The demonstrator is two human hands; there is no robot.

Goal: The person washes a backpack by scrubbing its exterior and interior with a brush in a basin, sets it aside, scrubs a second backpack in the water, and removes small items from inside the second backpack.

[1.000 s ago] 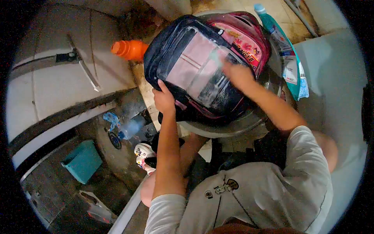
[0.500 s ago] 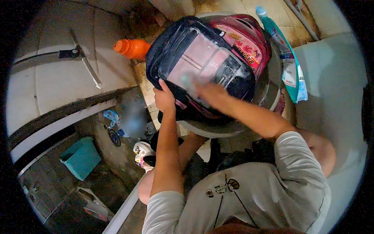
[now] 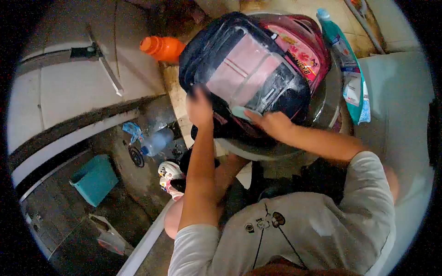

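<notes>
A navy and pink backpack (image 3: 251,69), streaked with white suds, lies front side up across a large round tub (image 3: 328,108). My left hand (image 3: 200,110) is closed on the backpack's near left edge; its fingertips are partly blurred. In my right hand (image 3: 275,125) is a pale green scrubbing brush (image 3: 245,113), pressed against the lower edge of the front panel. Its bristles are hidden. Behind lies a second, pink and dark red bag (image 3: 301,50) with printed lettering.
An orange bottle (image 3: 162,48) stands left of the backpack. At right is a teal detergent packet (image 3: 347,73) beside a pale wall. Lower left are a clear plastic bottle (image 3: 159,140), a floor drain (image 3: 136,156) and a teal bin (image 3: 95,180).
My right hand has moved with the brush from the middle of the pink panel down to its lower edge. My left hand stays on the backpack's edge. The view has shifted slightly.
</notes>
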